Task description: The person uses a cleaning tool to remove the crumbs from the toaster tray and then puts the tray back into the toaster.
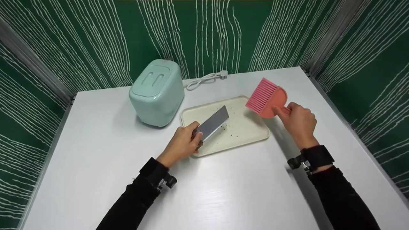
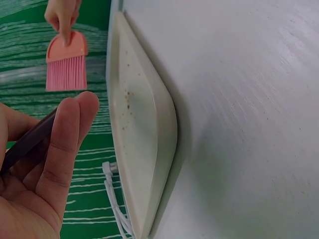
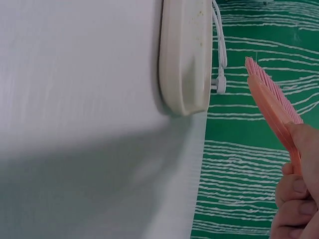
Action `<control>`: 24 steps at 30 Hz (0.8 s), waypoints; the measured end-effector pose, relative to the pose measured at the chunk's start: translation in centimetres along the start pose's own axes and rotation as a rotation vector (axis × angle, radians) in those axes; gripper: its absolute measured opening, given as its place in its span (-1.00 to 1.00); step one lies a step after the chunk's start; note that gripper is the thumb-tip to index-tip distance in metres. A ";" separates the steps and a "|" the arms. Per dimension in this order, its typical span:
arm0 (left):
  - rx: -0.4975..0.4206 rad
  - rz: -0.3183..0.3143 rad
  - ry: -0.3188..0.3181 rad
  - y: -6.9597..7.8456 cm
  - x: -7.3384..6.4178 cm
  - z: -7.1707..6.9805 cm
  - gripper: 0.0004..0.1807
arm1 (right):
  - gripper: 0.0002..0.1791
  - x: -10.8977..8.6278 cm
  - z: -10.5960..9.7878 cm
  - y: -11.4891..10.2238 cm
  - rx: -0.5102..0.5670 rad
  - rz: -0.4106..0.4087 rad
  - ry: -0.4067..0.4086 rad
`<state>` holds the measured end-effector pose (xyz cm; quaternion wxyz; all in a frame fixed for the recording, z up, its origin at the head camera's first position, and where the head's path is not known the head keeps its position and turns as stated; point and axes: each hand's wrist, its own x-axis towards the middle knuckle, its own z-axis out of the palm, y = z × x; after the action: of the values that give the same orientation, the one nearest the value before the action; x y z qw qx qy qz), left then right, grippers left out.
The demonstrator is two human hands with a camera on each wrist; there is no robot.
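Observation:
My left hand (image 1: 183, 142) grips one end of a narrow grey metal crumb tray (image 1: 212, 124), tilted above a cream serving tray (image 1: 252, 129). Dark crumbs (image 1: 231, 135) are scattered over the serving tray, also visible in the left wrist view. To the right, my right hand (image 1: 298, 121) holds a small hand brush (image 1: 273, 102) by its short handle, thumb along the orange head. Its pink bristles (image 2: 66, 73) hang downward in the room, raised over the serving tray's right end and apart from the crumb tray. In the right wrist view the brush (image 3: 271, 107) appears edge-on.
A mint-green toaster (image 1: 156, 95) stands left of the serving tray. Its white cord and plug (image 1: 223, 74) lie along the back of the white table (image 1: 105, 159). Green walls (image 1: 243, 35) with white streaks enclose the table at the back and sides.

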<state>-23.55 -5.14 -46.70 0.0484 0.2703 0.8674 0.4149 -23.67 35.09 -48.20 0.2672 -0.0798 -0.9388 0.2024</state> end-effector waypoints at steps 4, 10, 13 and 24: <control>-0.001 -0.003 0.002 -0.1 0.0 0.0 -0.94 | -0.36 0.1 0.0 1.0 0.009 0.042 -0.033; -0.014 -0.005 -0.001 -0.2 0.0 0.0 -0.94 | -0.34 0.2 0.1 2.4 0.019 0.101 -0.071; -0.006 -0.012 0.002 -0.2 0.0 0.0 -0.94 | -0.34 0.2 0.2 3.1 0.019 0.126 -0.101; -0.026 -0.032 0.020 -0.4 0.0 -0.1 -0.93 | -0.32 -0.1 0.4 4.8 -0.027 0.217 -0.237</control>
<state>-23.71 -5.37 -46.93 0.0501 0.2516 0.8665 0.4281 -23.62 39.25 -50.61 0.1299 -0.1600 -0.9522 0.2255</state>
